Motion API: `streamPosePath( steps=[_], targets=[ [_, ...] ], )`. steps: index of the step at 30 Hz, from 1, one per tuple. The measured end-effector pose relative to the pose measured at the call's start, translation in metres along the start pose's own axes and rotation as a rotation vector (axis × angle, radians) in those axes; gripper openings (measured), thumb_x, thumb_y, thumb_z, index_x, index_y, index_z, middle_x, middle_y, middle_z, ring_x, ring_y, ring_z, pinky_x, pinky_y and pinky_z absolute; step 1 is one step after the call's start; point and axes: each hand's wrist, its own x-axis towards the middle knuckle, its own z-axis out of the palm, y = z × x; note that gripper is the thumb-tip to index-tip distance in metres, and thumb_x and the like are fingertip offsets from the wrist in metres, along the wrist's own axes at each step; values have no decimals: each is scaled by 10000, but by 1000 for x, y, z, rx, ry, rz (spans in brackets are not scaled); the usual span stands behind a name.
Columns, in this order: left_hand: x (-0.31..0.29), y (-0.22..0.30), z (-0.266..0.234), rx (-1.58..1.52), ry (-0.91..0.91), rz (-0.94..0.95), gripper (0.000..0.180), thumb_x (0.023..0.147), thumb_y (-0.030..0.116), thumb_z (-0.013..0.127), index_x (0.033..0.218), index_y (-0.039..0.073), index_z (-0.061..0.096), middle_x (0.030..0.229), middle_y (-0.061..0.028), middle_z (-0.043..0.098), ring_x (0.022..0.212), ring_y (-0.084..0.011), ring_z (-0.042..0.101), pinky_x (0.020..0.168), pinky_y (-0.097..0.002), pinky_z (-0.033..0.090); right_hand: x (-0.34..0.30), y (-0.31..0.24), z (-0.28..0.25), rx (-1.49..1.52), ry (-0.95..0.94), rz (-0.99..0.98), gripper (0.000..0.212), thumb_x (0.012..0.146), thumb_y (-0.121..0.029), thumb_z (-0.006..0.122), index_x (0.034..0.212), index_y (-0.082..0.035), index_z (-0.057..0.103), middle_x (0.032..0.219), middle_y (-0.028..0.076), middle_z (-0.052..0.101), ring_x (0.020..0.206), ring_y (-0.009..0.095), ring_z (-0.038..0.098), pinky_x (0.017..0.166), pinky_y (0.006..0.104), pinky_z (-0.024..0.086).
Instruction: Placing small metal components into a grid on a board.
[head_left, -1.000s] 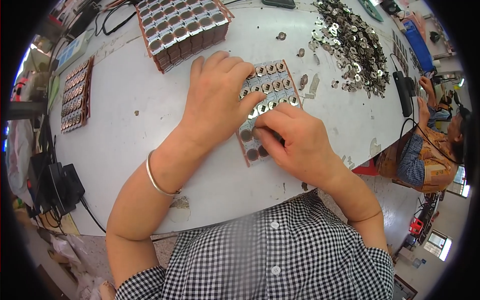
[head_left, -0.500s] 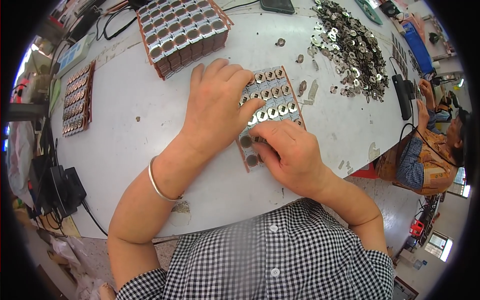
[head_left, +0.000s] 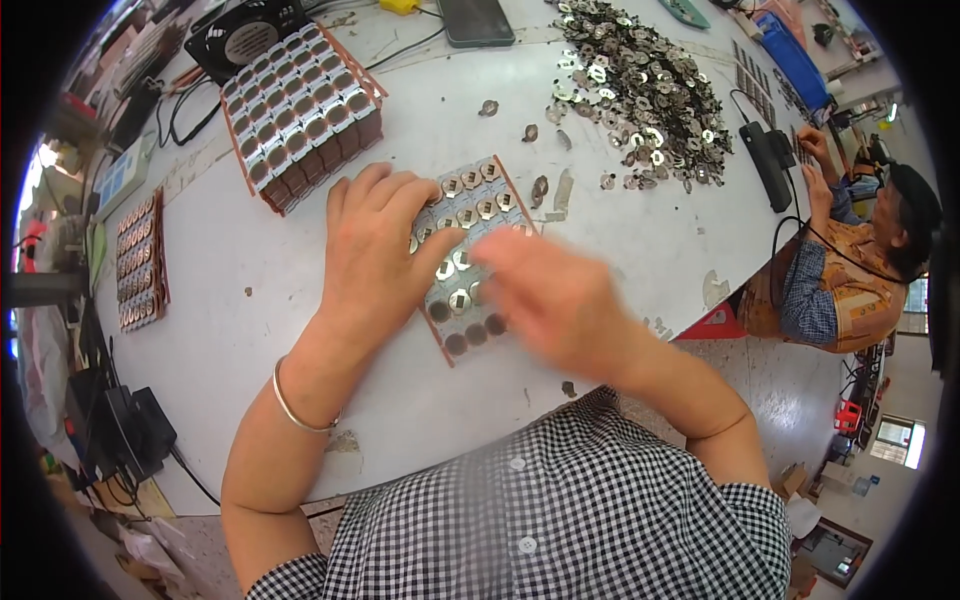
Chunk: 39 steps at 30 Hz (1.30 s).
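A flat panel [head_left: 487, 329] of small grey circuit boards lies on the table. Shiny metal tabs sit on most of its upper rows, while dark bare discs show along its lower edge. My left hand [head_left: 375, 245] rests over the panel's left side, fingers bent and apart, the thumb stretched across the boards. Nothing shows in its grasp. Over the panel's right side is my right hand [head_left: 545, 295], smeared by motion. Its fingertips are too blurred to show whether a tab is in them. Part of the panel is hidden under both hands.
A tall stack of similar panels [head_left: 310, 125] stands at far left, with a smaller stack [head_left: 140, 260] left of it. Loose metal tabs [head_left: 650, 100] are heaped at far right. A phone [head_left: 475, 22] lies at the back. Another person [head_left: 860, 265] sits at right.
The view has swung, so the table's things sit differently in it. My right hand has lifted from the lower rows, uncovering a metal tab and several dark discs. My left hand stays on the panel.
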Motion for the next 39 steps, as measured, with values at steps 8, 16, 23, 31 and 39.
streamPosePath(
  steps=[8,16,23,31,39],
  targets=[
    [3,0,4,-79,2,-10,333,783,182,804,1056,32,686,1111,-109,693,1212,-365,547,1085,-524,348,26,84,-43,-89,-74,111,182,878,-19,716,1059,-30,702,1050,79,681,720,159,633,676,271,520],
    [2,-2,3,-81,0,-29,336,780,180,805,1059,34,688,1113,-110,692,1223,-373,545,1089,-527,348,26,81,-62,278,-97,582,108,935,-73,732,1022,-23,694,827,-64,632,698,17,526,618,199,440],
    [4,0,0,-93,-6,-19,332,784,164,806,1061,27,686,1129,-118,678,1228,-378,544,1089,-531,349,25,74,-64,664,-69,786,114,966,-103,708,1066,-54,684,807,-84,610,602,-12,431,501,173,296],
    [1,22,-18,-66,71,173,330,797,98,804,1099,2,713,1179,-162,685,1329,-417,526,1123,-520,391,28,34,-55,798,-68,654,80,966,-50,698,1036,-43,661,873,-73,634,708,-16,536,579,149,393],
    [33,53,-51,-1152,-530,-522,378,982,115,678,1330,-16,612,1048,-117,724,932,-203,731,853,-335,588,28,15,-54,932,-147,500,71,983,-34,659,1053,-27,669,856,-65,625,734,-12,532,636,171,426]
  ],
)
